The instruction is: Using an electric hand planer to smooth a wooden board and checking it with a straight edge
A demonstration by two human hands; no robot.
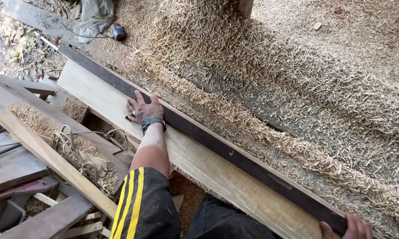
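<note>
Beside shavings heap (pixel 252 57) | left hand (pixel 143 107) flat on plank (pixel 199 161) | right hand (pixel 352 228) gripping dark strip (pixel 234 155)

A long plank (pixel 199 163) runs from upper left to lower right, with a narrower board (pixel 217 144) lying along its far edge. The left hand (pixel 143 108) rests on the plank beside that board; the right hand (pixel 349 228) grips the board's near end. Wood shavings (pixel 296 79) lie piled behind them, loose timbers (pixel 44 150) to the left.

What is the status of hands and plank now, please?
Left hand flat on pale plank. Right hand grips dark board end. Wood shavings heaped alongside.
</note>
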